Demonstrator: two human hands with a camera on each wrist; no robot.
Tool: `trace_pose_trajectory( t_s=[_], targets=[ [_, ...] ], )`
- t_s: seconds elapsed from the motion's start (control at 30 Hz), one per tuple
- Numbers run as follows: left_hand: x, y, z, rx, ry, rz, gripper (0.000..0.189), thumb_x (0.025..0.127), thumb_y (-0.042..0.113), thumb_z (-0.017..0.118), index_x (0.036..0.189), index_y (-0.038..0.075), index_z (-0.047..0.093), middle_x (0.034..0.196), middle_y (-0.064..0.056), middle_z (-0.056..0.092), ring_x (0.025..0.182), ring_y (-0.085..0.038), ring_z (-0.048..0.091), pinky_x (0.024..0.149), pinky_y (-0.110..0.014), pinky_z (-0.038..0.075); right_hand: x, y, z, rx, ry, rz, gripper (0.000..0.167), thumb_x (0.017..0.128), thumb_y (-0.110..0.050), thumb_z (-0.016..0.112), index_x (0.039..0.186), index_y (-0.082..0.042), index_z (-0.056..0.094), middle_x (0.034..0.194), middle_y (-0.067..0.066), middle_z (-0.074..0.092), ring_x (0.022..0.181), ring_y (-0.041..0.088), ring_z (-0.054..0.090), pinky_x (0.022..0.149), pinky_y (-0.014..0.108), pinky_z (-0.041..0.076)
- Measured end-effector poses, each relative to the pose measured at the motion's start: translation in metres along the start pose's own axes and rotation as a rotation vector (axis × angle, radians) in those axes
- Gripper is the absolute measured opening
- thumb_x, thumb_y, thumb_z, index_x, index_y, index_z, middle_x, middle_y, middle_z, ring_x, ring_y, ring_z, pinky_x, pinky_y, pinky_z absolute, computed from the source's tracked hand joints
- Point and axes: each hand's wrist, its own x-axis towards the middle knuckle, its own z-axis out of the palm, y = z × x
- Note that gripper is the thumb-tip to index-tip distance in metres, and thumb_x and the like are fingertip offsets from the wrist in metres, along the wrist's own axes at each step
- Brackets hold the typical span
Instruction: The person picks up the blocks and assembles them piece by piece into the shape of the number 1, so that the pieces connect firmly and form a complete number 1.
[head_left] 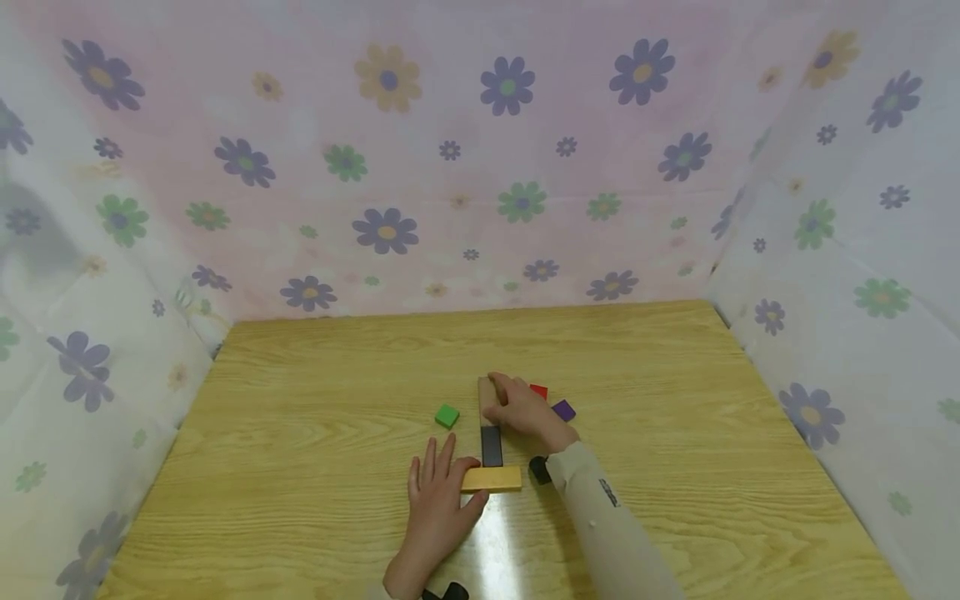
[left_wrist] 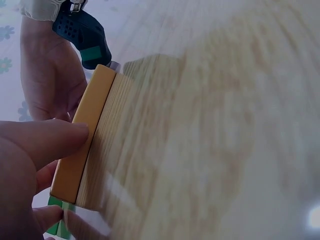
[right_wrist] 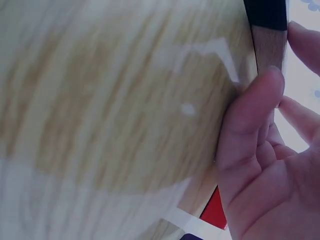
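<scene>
Three flat blocks form an upside-down T on the table in the head view. The yellow block lies crosswise, nearest the person. From it the black block runs away, in line with a light brown block. My left hand pinches the yellow block's left end, thumb on the near side and index finger on the far side; its other fingers spread on the table. With thumb and index finger, my right hand pinches the brown block, also seen beyond the black block in the right wrist view.
A green block lies left of the brown one. Right of my right hand are a red block, partly covered by the hand, and a purple block. Flower-printed cloth walls the wood-grain table at the back and sides.
</scene>
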Motion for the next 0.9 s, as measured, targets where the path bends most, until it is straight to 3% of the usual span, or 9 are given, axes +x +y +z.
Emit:
trace_pose_trajectory(
  t_s=[0.43,0.9],
  targets=[
    [-0.0003,-0.0007,0.0006,0.016,-0.012,0.007,0.042,0.074,0.048,0.065,0.108,0.026,0.055,0.143,-0.009,0.026,0.133,-0.033,0.007,0.098,-0.055,0.001,-0.0022,0.0020,0.0012,0.043,-0.007,-0.011,0.061,0.082,-0.033,0.063,0.135,-0.018,0.035,0.101,0.005,0.047,0.083,0.019,0.047,0.067,0.033,0.041],
    [-0.0002,-0.0026,0.0019,0.032,-0.026,0.016,0.046,0.072,0.053,0.064,0.108,0.028,0.054,0.144,-0.009,0.023,0.133,-0.033,0.006,0.098,-0.056,0.001,-0.0047,0.0001,0.0012,0.077,-0.001,0.006,0.053,0.085,-0.035,0.058,0.132,-0.017,0.039,0.104,0.005,0.047,0.086,0.018,0.048,0.072,0.036,0.042]
  ],
)
